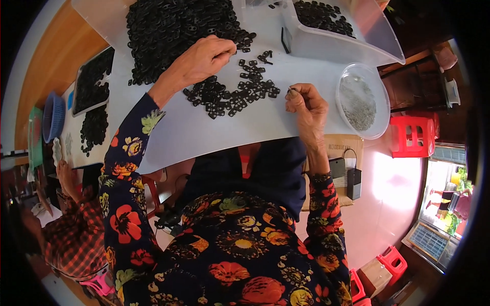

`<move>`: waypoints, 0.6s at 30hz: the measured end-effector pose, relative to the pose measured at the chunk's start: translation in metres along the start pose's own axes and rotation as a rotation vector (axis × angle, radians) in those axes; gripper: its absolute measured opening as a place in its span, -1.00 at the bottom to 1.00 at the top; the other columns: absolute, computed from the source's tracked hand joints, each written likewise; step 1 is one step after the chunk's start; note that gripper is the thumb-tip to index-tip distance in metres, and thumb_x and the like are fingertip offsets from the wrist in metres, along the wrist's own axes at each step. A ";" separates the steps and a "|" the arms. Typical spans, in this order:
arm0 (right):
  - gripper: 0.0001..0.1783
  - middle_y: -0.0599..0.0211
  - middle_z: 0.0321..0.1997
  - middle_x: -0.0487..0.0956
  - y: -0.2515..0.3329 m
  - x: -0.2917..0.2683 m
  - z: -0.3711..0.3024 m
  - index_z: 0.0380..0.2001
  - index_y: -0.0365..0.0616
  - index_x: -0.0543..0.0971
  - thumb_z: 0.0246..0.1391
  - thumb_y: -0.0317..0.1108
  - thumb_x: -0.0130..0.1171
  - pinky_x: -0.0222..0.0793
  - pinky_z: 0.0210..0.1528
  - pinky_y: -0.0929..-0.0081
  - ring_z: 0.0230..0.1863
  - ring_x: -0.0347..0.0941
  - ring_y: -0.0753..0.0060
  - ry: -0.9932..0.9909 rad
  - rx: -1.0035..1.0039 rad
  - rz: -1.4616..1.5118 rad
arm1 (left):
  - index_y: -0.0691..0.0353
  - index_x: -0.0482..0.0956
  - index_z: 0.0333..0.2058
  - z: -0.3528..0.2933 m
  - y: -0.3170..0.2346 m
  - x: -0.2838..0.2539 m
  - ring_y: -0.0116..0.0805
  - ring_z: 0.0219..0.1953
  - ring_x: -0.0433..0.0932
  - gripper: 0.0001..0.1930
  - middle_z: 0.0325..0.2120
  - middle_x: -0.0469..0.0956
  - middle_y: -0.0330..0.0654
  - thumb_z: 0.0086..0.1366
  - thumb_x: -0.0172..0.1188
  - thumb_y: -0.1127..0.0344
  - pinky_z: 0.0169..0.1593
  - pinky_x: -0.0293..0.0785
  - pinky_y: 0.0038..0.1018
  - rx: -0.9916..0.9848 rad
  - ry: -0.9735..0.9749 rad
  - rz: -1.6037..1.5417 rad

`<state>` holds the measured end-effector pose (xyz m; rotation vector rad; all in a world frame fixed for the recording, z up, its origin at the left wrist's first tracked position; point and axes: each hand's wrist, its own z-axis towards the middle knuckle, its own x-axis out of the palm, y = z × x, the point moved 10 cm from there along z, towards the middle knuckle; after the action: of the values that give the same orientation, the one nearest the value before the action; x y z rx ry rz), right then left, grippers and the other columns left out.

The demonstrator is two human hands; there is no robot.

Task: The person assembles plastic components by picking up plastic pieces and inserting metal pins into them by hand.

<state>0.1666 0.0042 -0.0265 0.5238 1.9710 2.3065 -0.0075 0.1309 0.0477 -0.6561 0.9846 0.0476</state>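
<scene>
My left hand (206, 57) is closed, fingers curled and pressed together, over the right edge of a big heap of small black plastic pieces (163, 33). What its fingertips hold, if anything, is hidden. My right hand (309, 104) is held up over the table's near right part, thumb and forefinger pinching a small dark piece (292, 91) too small to make out fully. Between the hands lies a loose spread of flat black pieces with holes (232, 97). A few thin black pieces (266, 56) lie just beyond it.
Right of my right hand stands a round clear tub (382, 104) of small silvery parts. A translucent bin (342, 55) holds more black pieces at the far right. At left, a co-worker's hand (66, 176) is near a tray (76, 97) of black pieces. Red stools (412, 136) stand right.
</scene>
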 end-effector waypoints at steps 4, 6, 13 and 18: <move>-0.87 0.40 -0.45 0.51 0.001 0.001 0.000 -0.32 -0.28 0.51 0.15 -0.42 0.15 0.28 -0.43 0.70 -0.53 0.30 0.69 -0.010 -0.002 -0.027 | 0.30 0.49 -0.29 -0.028 0.010 0.004 -0.46 -0.41 0.47 -0.88 -0.55 0.46 -0.22 0.26 0.00 0.42 -0.25 0.39 -0.53 -0.371 0.263 -0.199; -0.87 0.40 -0.45 0.51 0.000 0.002 0.001 -0.32 -0.28 0.51 0.15 -0.42 0.15 0.28 -0.43 0.70 -0.53 0.30 0.68 -0.009 0.004 -0.017 | 0.31 0.49 -0.30 -0.041 0.010 0.012 -0.56 -0.44 0.46 -0.87 -0.55 0.46 -0.27 0.27 0.00 0.41 -0.27 0.38 -0.59 -0.436 0.311 -0.344; -0.85 0.39 -0.46 0.51 -0.001 0.003 0.001 -0.32 -0.29 0.51 0.15 -0.40 0.16 0.28 -0.43 0.69 -0.53 0.30 0.68 -0.001 0.010 -0.032 | 0.30 0.50 -0.23 -0.034 0.026 0.016 -0.56 -0.36 0.49 -0.84 -0.46 0.53 -0.25 0.30 -0.03 0.41 -0.24 0.40 -0.60 -0.354 0.141 -0.437; -0.84 0.38 -0.45 0.50 -0.001 0.001 0.000 -0.32 -0.31 0.50 0.16 -0.40 0.16 0.27 -0.43 0.69 -0.53 0.30 0.68 -0.003 -0.003 -0.018 | 0.26 0.53 -0.35 -0.025 0.029 -0.034 -0.53 -0.54 0.40 -0.89 -0.55 0.48 -0.21 0.24 0.03 0.40 -0.40 0.34 -0.56 -0.280 -0.174 -0.149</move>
<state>0.1658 0.0041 -0.0275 0.5061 1.9622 2.2964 -0.0554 0.1490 0.0508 -0.9643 0.7650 0.1111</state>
